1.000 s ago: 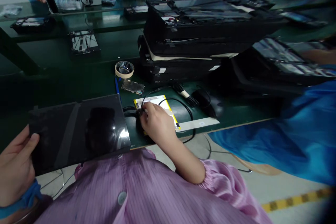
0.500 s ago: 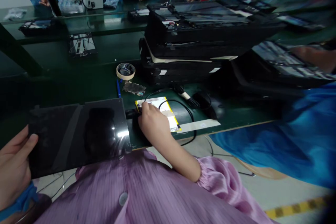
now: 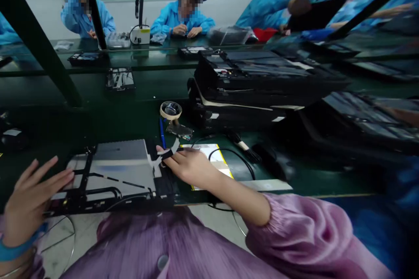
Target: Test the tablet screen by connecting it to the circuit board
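So the green desk is pretty cluttered. A roll of tape sits mid-desk, with a blue pen and a small circuit board just beside it. A tall stack of black trays takes up the right half, and a little brush lies near its base, close to a looping black cable. Toward the far edge there's an opened device lying flat and a white box with a cable. People in blue coats sit along the far edge.
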`<action>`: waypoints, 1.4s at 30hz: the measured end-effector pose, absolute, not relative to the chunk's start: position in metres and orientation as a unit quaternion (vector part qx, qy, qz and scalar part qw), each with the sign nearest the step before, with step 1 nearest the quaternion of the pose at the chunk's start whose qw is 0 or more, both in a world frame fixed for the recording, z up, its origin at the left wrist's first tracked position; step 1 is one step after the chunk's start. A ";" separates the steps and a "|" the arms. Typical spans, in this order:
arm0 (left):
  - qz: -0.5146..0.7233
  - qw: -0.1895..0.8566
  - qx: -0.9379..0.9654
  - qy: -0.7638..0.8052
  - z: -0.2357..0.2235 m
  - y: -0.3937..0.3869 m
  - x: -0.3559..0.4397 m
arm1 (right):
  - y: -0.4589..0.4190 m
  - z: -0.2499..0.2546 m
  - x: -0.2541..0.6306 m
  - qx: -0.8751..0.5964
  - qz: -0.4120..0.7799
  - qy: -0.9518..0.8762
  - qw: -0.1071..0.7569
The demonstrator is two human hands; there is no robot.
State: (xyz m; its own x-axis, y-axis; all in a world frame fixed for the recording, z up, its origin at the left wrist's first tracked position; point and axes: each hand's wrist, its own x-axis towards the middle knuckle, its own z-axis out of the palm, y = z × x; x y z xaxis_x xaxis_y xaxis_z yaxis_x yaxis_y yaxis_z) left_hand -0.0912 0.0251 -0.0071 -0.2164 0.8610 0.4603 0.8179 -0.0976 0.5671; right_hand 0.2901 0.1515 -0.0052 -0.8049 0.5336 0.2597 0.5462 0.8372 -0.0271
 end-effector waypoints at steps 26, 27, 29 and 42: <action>0.108 -0.024 0.813 0.572 -0.027 0.049 0.063 | 0.103 -0.002 0.271 -0.361 0.517 -0.593 0.500; 0.105 -0.018 0.810 0.577 -0.029 0.045 0.058 | 0.097 -0.012 0.268 -0.357 0.527 -0.576 0.512; 0.100 -0.008 0.806 0.583 -0.032 0.040 0.049 | 0.090 -0.027 0.263 -0.346 0.555 -0.566 0.502; 0.095 0.017 0.807 0.582 -0.033 0.038 0.044 | 0.086 -0.037 0.262 -0.428 0.437 -0.699 0.371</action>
State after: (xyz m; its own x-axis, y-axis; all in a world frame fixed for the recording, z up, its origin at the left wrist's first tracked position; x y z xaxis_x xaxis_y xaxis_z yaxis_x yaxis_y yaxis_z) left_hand 0.0445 0.0380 -0.0334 0.3039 0.9434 0.1329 0.9370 -0.3212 0.1373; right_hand 0.2616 0.0857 -0.0374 -0.3585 0.9224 0.1435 0.2738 0.2509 -0.9285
